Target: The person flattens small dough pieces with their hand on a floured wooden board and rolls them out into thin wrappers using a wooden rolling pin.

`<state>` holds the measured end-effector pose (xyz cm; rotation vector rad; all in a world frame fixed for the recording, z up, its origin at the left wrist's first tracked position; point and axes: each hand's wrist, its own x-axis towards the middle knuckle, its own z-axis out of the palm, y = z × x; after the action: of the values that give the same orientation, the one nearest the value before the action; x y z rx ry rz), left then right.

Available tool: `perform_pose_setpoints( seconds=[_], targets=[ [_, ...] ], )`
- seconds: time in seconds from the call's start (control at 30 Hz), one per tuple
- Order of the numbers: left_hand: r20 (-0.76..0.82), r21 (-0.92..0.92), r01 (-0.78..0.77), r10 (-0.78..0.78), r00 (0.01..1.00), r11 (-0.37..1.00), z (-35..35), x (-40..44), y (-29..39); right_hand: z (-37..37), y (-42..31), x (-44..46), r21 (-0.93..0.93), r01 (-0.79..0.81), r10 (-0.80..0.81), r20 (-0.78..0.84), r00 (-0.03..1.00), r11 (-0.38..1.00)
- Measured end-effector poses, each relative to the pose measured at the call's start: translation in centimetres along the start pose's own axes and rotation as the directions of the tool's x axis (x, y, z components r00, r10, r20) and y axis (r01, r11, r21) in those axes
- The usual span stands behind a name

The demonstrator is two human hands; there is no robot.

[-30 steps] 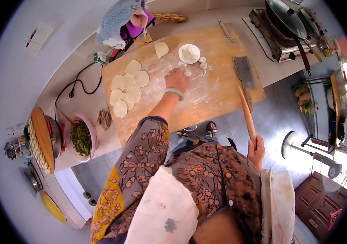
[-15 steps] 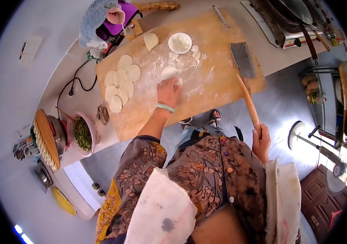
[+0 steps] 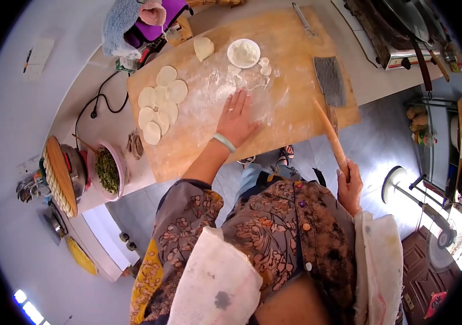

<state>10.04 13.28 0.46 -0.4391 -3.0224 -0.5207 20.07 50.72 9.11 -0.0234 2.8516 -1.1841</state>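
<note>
My left hand [image 3: 236,118] lies flat, palm down, on the floured wooden board [image 3: 285,119], its fingers stretched toward the white bowl of flour [image 3: 243,53]. Whatever is under the palm is hidden. In my right hand [image 3: 349,186], beyond the board's near edge, is a tapered wooden rolling pin [image 3: 331,138], its tip over the board. Several thin round dough wrappers [image 3: 167,76] overlap at the board's left. A larger dough piece [image 3: 204,49] sits near the far edge. Small dough lumps [image 3: 265,66] rest beside the bowl.
A cleaver [image 3: 329,81] lies on the board's right side, a whisk [image 3: 304,20] at the back. Left stands a pink bowl of chopped greens [image 3: 107,170] near a black cord [image 3: 94,105]. A stove [image 3: 399,54] with a pan is at the right.
My left hand came back from the small lumps by the bowl, then moved slightly right and spread flat on the board. My right hand still holds the rolling pin.
</note>
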Motion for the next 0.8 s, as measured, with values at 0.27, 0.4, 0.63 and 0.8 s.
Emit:
perform_pose_setpoints(
  seconds=[0.27,0.4,0.63,0.8],
  targets=[
    [0.179,0.007,-0.108,0.105,0.978,0.994,1.8,4.0,-1.4,-0.2,-0.2,0.6,0.009,-0.028,0.028,-0.007,1.0,1.0],
    [0.225,0.067,-0.137,0.118,0.967,0.988,1.1,4.2,-1.0,0.6,0.8,0.6,0.018,-0.041,0.042,-0.051,0.998,0.999],
    [0.243,0.079,-0.137,0.114,0.963,0.987,0.8,4.8,-1.0,0.8,0.0,1.0,0.041,-0.079,0.081,-0.059,0.995,0.996],
    [0.19,-0.114,-0.055,0.076,0.979,0.992,0.6,4.7,-1.7,0.9,0.5,0.7,0.046,-0.028,0.031,-0.079,0.996,0.999]
  ],
)
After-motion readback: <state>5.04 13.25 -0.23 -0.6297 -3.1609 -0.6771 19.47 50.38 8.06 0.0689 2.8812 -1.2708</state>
